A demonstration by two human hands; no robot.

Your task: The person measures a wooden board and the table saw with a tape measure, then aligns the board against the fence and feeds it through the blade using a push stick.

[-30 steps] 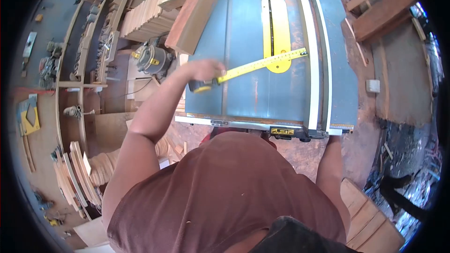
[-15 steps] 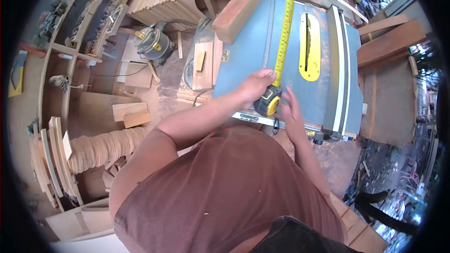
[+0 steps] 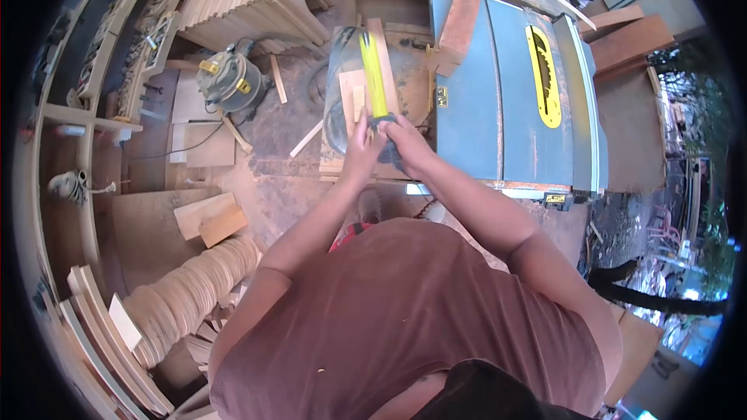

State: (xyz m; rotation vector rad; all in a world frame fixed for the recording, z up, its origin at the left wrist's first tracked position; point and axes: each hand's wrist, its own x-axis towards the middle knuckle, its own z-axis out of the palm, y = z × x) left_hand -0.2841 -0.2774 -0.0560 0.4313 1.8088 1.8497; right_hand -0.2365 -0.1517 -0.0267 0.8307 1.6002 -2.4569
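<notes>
A tape measure (image 3: pixel 381 119), dark-cased with its yellow blade (image 3: pixel 373 70) pulled out, is between my two hands in front of me. My right hand (image 3: pixel 411 148) is closed around the case from the right. My left hand (image 3: pixel 360 157) presses on its left side, thumb against the case and fingers pointing forward. The blade is smeared by motion and reaches away over some light wood pieces (image 3: pixel 352 93). My palms hide most of the case.
To the right stands a blue table saw (image 3: pixel 475 120) with a yellow blade insert (image 3: pixel 544 78); a thick reddish timber (image 3: pixel 464 15) lies across its far left corner. A shop vacuum (image 3: pixel 232 82) stands on the floor at left. Stacked curved wood pieces (image 3: pixel 194 295) lie near lower left.
The tape measure and both hands have moved left, off the saw table. My right hand, open beside the case before, now grips it. The view has turned slightly.
</notes>
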